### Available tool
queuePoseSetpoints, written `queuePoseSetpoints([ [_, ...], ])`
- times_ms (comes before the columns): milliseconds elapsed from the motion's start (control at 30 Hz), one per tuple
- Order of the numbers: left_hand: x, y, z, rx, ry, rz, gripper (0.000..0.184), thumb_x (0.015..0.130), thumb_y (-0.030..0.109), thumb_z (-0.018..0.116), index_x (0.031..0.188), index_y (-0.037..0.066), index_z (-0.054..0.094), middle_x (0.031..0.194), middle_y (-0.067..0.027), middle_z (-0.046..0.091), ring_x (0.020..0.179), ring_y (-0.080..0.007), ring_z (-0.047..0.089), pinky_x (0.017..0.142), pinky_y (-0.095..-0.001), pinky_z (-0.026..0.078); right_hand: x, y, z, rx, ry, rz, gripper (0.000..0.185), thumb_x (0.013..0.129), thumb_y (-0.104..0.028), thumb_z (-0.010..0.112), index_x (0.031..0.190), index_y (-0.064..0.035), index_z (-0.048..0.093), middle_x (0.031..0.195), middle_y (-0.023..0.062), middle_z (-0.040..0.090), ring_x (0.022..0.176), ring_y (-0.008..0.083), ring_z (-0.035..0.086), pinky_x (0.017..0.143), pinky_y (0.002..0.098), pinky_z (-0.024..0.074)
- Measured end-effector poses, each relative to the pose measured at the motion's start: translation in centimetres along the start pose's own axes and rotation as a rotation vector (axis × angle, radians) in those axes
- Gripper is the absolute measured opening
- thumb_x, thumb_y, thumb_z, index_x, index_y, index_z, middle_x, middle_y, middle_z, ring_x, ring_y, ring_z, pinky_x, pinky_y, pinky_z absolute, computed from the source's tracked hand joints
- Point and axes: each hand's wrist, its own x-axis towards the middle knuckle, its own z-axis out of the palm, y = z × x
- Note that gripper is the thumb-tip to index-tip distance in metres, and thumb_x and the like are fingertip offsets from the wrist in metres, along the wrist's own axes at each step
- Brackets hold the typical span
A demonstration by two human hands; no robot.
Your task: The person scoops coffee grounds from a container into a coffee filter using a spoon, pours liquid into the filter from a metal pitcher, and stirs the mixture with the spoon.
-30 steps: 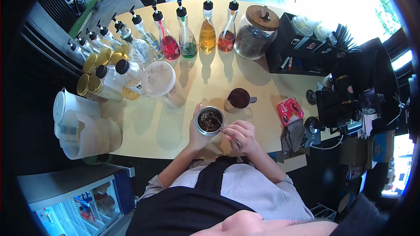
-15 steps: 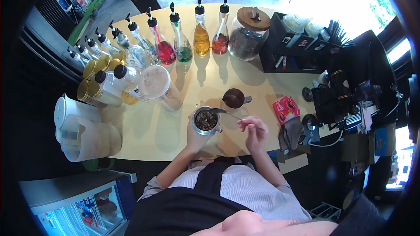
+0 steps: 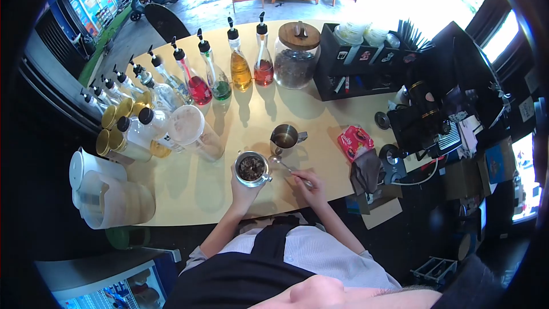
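Observation:
A round metal-rimmed container (image 3: 251, 169) with dark, leaf-like contents is held in my left hand (image 3: 243, 193), whose fingers wrap round its side. My right hand (image 3: 310, 187) pinches the handle of a metal spoon (image 3: 285, 165). The spoon's bowl is beside the container, to its right and outside the rim. Just beyond the spoon stands a metal cup (image 3: 284, 137) with a handle on its right side; its inside looks brownish.
Pump bottles (image 3: 241, 71) with coloured liquids and a wooden-lidded jar (image 3: 296, 60) line the back. Tall plastic containers (image 3: 191, 129) and pitchers (image 3: 114, 194) stand left. A red packet (image 3: 355, 142), a dark cloth (image 3: 367, 170) and a black machine (image 3: 423, 117) are right.
The spoon has come out of the container and now sits lower, to its right. The view has shifted, showing more of the area beyond the table. My left hand still holds the container.

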Motion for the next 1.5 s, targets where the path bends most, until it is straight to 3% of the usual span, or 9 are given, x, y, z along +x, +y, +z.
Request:
queuePoseSetpoints([
  [167, -0.1, -0.5, 0.1, -0.021, -0.012, -0.014, 0.084, 0.065, 0.017, 0.092, 0.131, 0.003, 0.040, 0.118, -0.0144, 0.061, 0.109, -0.0251, 0.063, 0.094, -0.0369, 0.050, 0.3, 0.6, 0.8, -0.314, -0.127, -0.251, 0.026, 0.080, -0.003, 0.072, 0.105, -0.0074, 0.075, 0.095, 0.0081, 0.071, 0.080, 0.0237, 0.063, 0.072, 0.0330, 0.0528],
  [500, -0.6, -0.1, 0.4, 0.047, 0.018, -0.006, 0.084, 0.065, 0.019, 0.091, 0.130, 0.002, 0.041, 0.118, -0.0148, 0.060, 0.110, -0.0269, 0.062, 0.094, -0.0373, 0.050, 0.5, 0.6, 0.9, -0.529, -0.178, -0.322, 0.027, 0.078, -0.006, 0.073, 0.105, -0.0071, 0.073, 0.084, 0.0074, 0.063, 0.074, 0.0246, 0.059, 0.066, 0.0364, 0.0521],
  [700, -0.4, 0.6, 0.4, 0.050, 0.023, 0.027, 0.086, 0.065, 0.018, 0.090, 0.133, 0.002, 0.040, 0.123, -0.0147, 0.060, 0.114, -0.0262, 0.062, 0.098, -0.0373, 0.048, 3.6, 1.2, 0.1, -0.385, -0.092, -0.289, 0.028, 0.079, -0.013, 0.074, 0.106, -0.0057, 0.070, 0.096, 0.0117, 0.062, 0.078, 0.0247, 0.058, 0.072, 0.0377, 0.0509],
  [767, -0.3, 0.5, 0.4, 0.025, 0.017, 0.020, 0.085, 0.064, 0.020, 0.091, 0.130, 0.002, 0.040, 0.122, -0.0154, 0.059, 0.113, -0.0276, 0.061, 0.096, -0.0379, 0.048, 6.2, 1.4, 0.1, -0.317, 0.258, -0.227, 0.029, 0.084, -0.015, 0.071, 0.111, -0.0066, 0.066, 0.095, 0.0080, 0.061, 0.087, 0.0215, 0.062, 0.076, 0.0320, 0.0509],
  [800, -0.3, 0.1, 0.3, 0.016, 0.005, 0.017, 0.085, 0.064, 0.020, 0.091, 0.130, 0.002, 0.040, 0.122, -0.0155, 0.059, 0.113, -0.0277, 0.061, 0.096, -0.0380, 0.048, 7.3, 1.0, 0.4, -0.320, 0.261, -0.226, 0.029, 0.084, -0.015, 0.071, 0.111, -0.0066, 0.066, 0.095, 0.0080, 0.061, 0.087, 0.0215, 0.062, 0.076, 0.0320, 0.0509],
  [867, -0.3, -0.1, 0.4, 0.006, -0.010, 0.017, 0.086, 0.064, 0.021, 0.091, 0.130, 0.002, 0.040, 0.122, -0.0155, 0.059, 0.113, -0.0279, 0.061, 0.097, -0.0381, 0.048, 8.9, 0.1, 1.4, 0.410, 0.248, 0.372, 0.020, 0.091, -0.018, 0.068, 0.106, -0.0064, 0.063, 0.093, 0.0022, 0.059, 0.085, 0.0126, 0.057, 0.069, 0.0290, 0.0470],
  [1000, 0.4, 0.3, 0.2, 0.043, -0.026, 0.011, 0.085, 0.066, 0.018, 0.089, 0.134, 0.004, 0.039, 0.122, -0.0136, 0.064, 0.114, -0.0253, 0.063, 0.099, -0.0385, 0.049, 10.6, 4.5, 3.2, 0.475, 0.185, 0.364, 0.017, 0.096, -0.022, 0.064, 0.086, -0.0078, 0.060, 0.080, -0.0029, 0.055, 0.073, 0.0062, 0.049, 0.059, 0.0253, 0.0387],
  [1167, 0.8, 0.1, 0.1, -0.004, -0.057, -0.025, 0.085, 0.066, 0.020, 0.090, 0.133, 0.004, 0.040, 0.123, -0.0143, 0.063, 0.114, -0.0260, 0.063, 0.098, -0.0385, 0.050, 12.0, 4.9, 5.0, 0.582, 0.509, 0.355, 0.044, 0.094, -0.016, 0.064, 0.056, -0.0156, 0.041, 0.053, -0.0075, 0.040, 0.049, 0.0042, 0.034, 0.048, 0.0235, 0.0277],
  [1500, 1.0, 0.2, 0.2, 0.015, -0.057, 0.010, 0.090, 0.063, 0.024, 0.092, 0.133, 0.004, 0.040, 0.121, -0.0140, 0.062, 0.112, -0.0259, 0.064, 0.096, -0.0384, 0.051, 14.8, 0.8, 3.4, 0.683, 0.550, 0.357, 0.046, 0.093, -0.015, 0.063, 0.053, -0.0145, 0.040, 0.052, -0.0075, 0.039, 0.044, 0.0032, 0.032, 0.042, 0.0260, 0.0231],
])
